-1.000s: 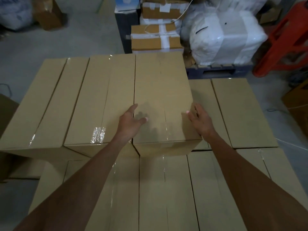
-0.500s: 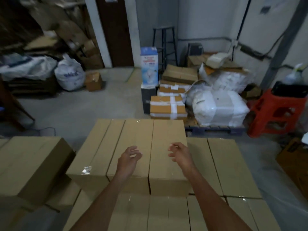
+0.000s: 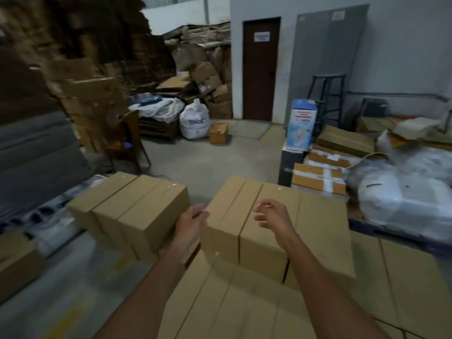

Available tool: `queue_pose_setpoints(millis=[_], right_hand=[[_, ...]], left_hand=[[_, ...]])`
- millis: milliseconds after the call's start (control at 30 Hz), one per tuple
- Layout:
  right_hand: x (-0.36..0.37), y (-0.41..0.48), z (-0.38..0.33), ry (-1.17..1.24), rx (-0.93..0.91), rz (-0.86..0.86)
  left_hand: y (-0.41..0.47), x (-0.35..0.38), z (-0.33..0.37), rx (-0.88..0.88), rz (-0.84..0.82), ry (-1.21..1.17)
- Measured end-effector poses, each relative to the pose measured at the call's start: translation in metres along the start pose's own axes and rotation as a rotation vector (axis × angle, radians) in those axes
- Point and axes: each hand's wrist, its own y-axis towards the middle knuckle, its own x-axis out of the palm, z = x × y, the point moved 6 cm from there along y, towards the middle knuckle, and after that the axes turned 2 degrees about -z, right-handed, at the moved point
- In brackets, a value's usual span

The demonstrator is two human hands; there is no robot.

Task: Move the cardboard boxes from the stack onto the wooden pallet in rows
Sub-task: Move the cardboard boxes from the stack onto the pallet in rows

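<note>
- Cardboard boxes (image 3: 266, 216) are sitting in a row on top of a lower layer of boxes (image 3: 232, 302), right in front of me in the head view, with their seams running away from the camera.
- The left hand (image 3: 192, 222) is hanging at the left end of that top row with its fingers loosely bent, gripping nothing. I am not able to tell if the fingertips are touching the box corner.
- The right hand (image 3: 274, 216) is hovering just above the top of the row, fingers relaxed and half curled, holding nothing.
- A second group of boxes (image 3: 137, 209) is standing side by side to the left, apart from the stack, with a strip of floor showing between. I am not making out what is lying under them.
- Blur is smearing the left side, so I am skipping detail there.
- At the back, a brown door (image 3: 260, 69) is standing closed.
- A white sack (image 3: 194, 122) and a small carton (image 3: 218, 132) are sitting on the concrete floor (image 3: 208, 162) near the door.
- On the right, a blue-and-white carton (image 3: 302, 123) is standing upright, and white wrapped bundles (image 3: 403, 192) are lying on a blue pallet (image 3: 391, 234).
</note>
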Motion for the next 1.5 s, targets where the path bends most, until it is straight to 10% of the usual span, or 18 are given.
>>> queue_pose_setpoints(millis=[533,1500], right_hand=[[0.403,-0.095,0.064,-0.033,0.088,-0.252],[0.700,0.239,0.114,-0.050,0.391,-0.134]], left_hand=[[-0.068,-0.366,-0.173,-0.209,0.254,-0.048],[0.356,-0.535,-0.276,-0.402,0.038,0.033]])
